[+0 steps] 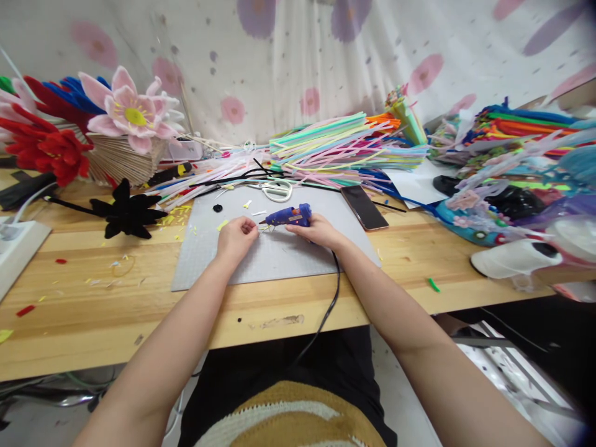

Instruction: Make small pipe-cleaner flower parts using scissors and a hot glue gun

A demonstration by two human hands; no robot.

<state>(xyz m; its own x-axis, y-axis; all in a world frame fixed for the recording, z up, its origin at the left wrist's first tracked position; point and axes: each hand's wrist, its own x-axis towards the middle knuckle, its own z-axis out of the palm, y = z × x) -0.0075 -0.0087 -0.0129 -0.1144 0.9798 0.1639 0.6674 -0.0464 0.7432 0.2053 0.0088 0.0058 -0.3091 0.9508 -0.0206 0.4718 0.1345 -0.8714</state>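
Observation:
My right hand [319,230] is wrapped round a blue glue gun [289,216], whose nozzle points left over a grey cutting mat [298,264]. Just left of the nozzle, my left hand [238,237] has its fingers pinched together. Thin pale-yellow strands [266,228] stick out from its fingertips, under the nozzle. White-handled scissors [278,191] lie at the back of the mat, and a small black disc [217,208] rests near its left corner.
A black fuzzy flower [125,210] lies left of the mat; a phone [364,208] rests on its right side. Bundles of coloured pipe cleaners [335,146] fill the back. A black cord [336,292] hangs over the wooden table's [153,310] front edge. A white bottle [514,257] lies at right.

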